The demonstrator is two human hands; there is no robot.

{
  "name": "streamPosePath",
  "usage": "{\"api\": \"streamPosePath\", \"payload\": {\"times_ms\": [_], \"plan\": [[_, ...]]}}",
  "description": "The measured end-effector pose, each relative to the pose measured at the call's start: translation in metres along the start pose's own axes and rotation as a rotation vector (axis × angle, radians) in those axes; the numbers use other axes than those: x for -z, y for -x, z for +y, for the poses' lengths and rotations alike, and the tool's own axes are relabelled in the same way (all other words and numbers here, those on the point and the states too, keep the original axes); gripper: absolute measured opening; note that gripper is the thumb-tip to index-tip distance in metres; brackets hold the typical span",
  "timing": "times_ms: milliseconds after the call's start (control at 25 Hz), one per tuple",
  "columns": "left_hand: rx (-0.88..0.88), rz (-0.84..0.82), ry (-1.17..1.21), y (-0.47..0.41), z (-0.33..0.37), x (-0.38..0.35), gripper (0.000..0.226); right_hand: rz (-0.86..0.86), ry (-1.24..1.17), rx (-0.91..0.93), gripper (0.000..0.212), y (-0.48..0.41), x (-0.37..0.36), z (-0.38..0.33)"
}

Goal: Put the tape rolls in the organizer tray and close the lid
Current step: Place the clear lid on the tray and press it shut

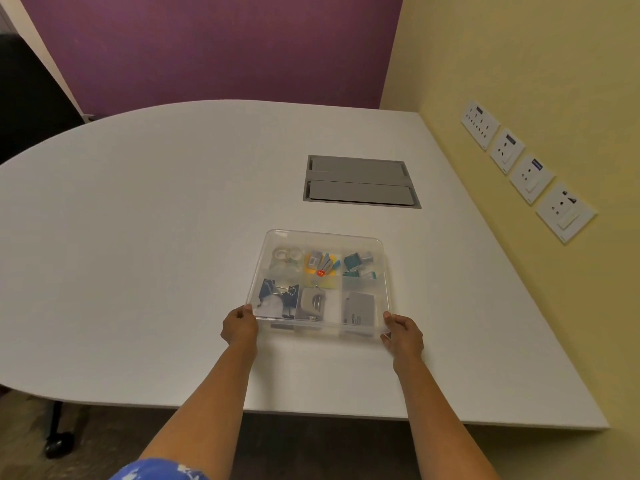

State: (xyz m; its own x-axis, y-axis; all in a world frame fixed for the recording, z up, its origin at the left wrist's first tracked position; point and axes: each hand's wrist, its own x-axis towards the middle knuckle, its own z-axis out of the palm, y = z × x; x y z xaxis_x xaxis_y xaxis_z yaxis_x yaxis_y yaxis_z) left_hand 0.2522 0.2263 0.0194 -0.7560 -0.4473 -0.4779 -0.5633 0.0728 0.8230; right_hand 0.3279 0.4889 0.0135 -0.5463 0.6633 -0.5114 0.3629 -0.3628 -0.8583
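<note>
There is only the one view, worn on the person's head, looking forward and steeply down over the white table (138,237) from its near edge. It faces the corner where the purple wall (214,46) meets the yellow wall (519,64), the latter running along the right. The wide lens bends the table's edges. Both forearms reach in from the bottom, close beneath the camera.

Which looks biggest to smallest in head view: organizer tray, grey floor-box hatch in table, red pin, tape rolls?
1. organizer tray, though nearer the camera
2. grey hatch, close in apparent size
3. tape rolls
4. red pin
</note>
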Motion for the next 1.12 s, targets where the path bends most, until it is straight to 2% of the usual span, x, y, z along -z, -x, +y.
{"api": "streamPosePath", "payload": {"times_ms": [80,200,280,400,520,680,840,1120], "plan": [[-0.029,-0.003,-0.071,-0.001,0.003,0.000,0.034,0.044,0.114,0.068,0.024,0.003,-0.004,0.000],[-0.156,-0.013,-0.233,-0.001,0.007,-0.001,0.035,0.109,0.475,0.278,0.029,0.011,-0.015,0.001],[-0.358,-0.025,-0.406,0.000,0.007,-0.004,0.042,0.100,0.704,0.431,0.037,0.013,-0.023,0.001],[-0.700,-0.061,-0.826,-0.005,0.007,-0.011,0.048,0.044,1.089,0.618,0.048,0.006,-0.031,-0.003],[-0.807,-0.130,-1.011,-0.017,0.012,-0.022,0.050,-0.009,1.372,0.672,0.052,-0.007,-0.040,-0.011],[-0.842,-0.166,-1.086,-0.037,0.019,-0.037,0.055,-0.066,1.456,0.703,0.057,-0.024,-0.063,-0.019],[-0.860,-0.184,-1.149,-0.056,0.034,-0.057,0.058,-0.078,1.428,0.709,0.059,-0.041,-0.093,-0.024],[-0.868,-0.254,-1.120,-0.079,0.064,-0.092,0.066,-0.093,1.359,0.711,0.064,-0.079,-0.134,-0.048]]}}
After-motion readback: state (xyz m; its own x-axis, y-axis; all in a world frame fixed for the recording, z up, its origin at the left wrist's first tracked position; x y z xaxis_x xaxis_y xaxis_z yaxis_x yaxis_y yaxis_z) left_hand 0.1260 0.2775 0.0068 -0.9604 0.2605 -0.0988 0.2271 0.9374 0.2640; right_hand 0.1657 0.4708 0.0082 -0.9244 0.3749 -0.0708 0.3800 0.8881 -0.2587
